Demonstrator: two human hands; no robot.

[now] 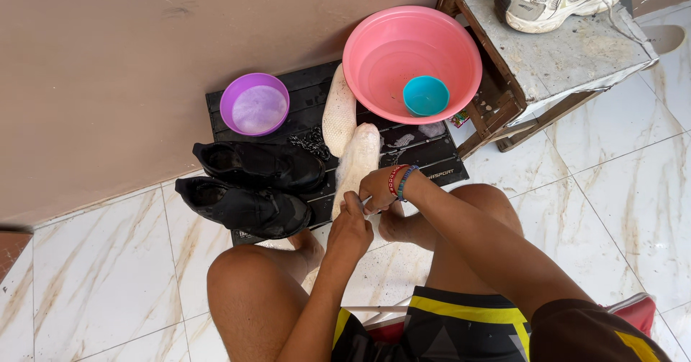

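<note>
A small colourful packet [461, 118] is tucked between the pink basin [412, 61] and the wooden stool [547, 60]. One white insole [355, 162] is held at its near end, both grips closed on it: left hand [350, 231] below, right hand [377, 189] above. Its long axis is pointed away toward the basin. Counted: two insoles (second [339, 111]), two black shoes [252, 186], two basins (one purple [254, 103]), one teal cup [425, 95]

Bright, even daylight, soft shadows, mild sheen on the floor tiles [633, 189], sharp focus.

Insole's [354, 162] near end behind hands [363, 214], seemingly.
</note>
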